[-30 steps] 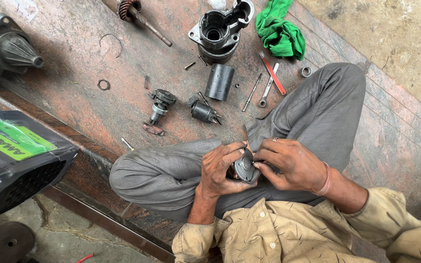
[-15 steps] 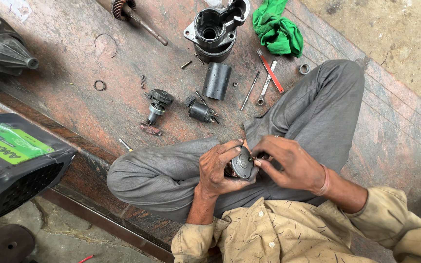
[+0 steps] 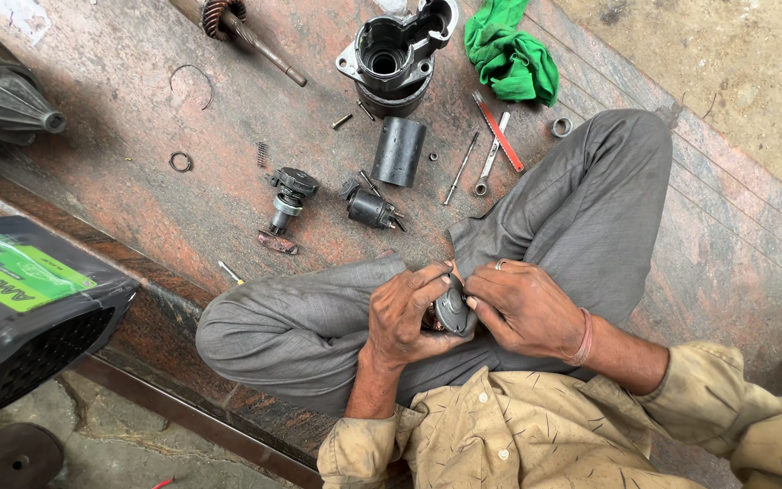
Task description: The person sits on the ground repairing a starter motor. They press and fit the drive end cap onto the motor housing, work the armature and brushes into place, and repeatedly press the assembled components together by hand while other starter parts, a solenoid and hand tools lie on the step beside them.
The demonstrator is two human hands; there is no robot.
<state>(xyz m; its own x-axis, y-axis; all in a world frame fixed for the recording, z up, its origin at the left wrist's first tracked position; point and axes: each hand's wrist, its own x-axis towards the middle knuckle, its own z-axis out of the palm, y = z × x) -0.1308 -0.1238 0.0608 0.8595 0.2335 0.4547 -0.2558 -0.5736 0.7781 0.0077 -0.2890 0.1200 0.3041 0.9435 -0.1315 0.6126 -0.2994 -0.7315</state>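
Observation:
Both hands are together over my crossed legs in grey trousers [image 3: 319,317]. My left hand [image 3: 405,317] cups a small dark grey metal part [image 3: 452,308] from the left, fingers curled around it. My right hand [image 3: 522,308], with a ring and a thread band at the wrist, presses fingertips and thumb against the part's right side. Most of the part is hidden by my fingers.
On the reddish stone slab [image 3: 119,208] lie a black cylinder [image 3: 398,151], an open metal housing [image 3: 395,54], a green cloth [image 3: 509,54], a red-handled tool [image 3: 498,131], a small wrench [image 3: 491,167], two small geared parts [image 3: 287,195] [image 3: 368,208] and loose rings. A black battery [image 3: 20,308] stands at left.
Both hands stay closed around the small metal part, with the fingers shifting slightly on it. The view has drifted a little; nothing on the slab has moved.

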